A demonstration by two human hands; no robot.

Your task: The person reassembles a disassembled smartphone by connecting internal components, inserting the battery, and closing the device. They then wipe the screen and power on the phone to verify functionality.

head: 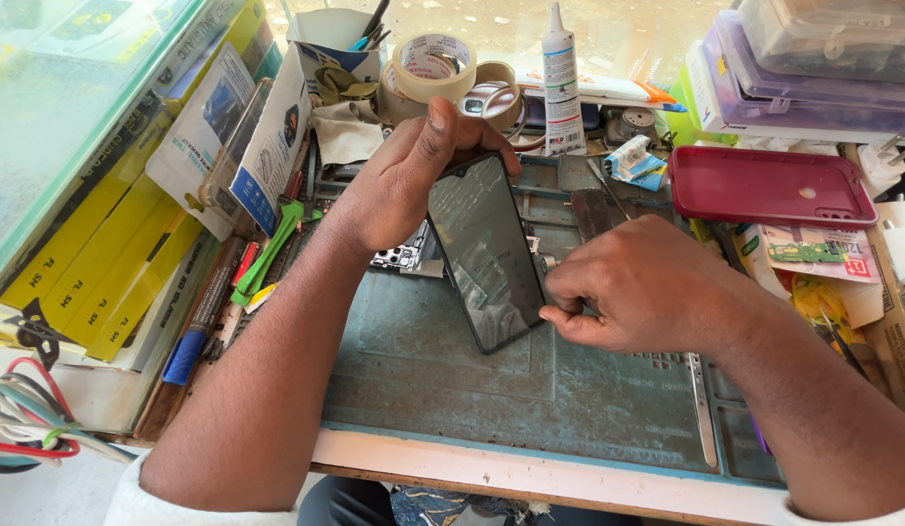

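A black phone screen panel [484, 255] stands tilted over the blue-green work mat [443, 380]. My left hand [399, 180] grips its top edge, thumb over the top. My right hand [640, 287] pinches the panel's lower right edge with curled fingers. A phone body with exposed parts [404, 256] lies behind the panel, mostly hidden by it and my left hand.
A dark red phone case [769, 185] lies at the right. Tape rolls [433, 66], a white glue bottle [562, 83] and a pen cup [340, 34] stand at the back. Yellow boxes [102, 273] and packets lean at the left. Clear storage boxes [813, 68] are stacked back right.
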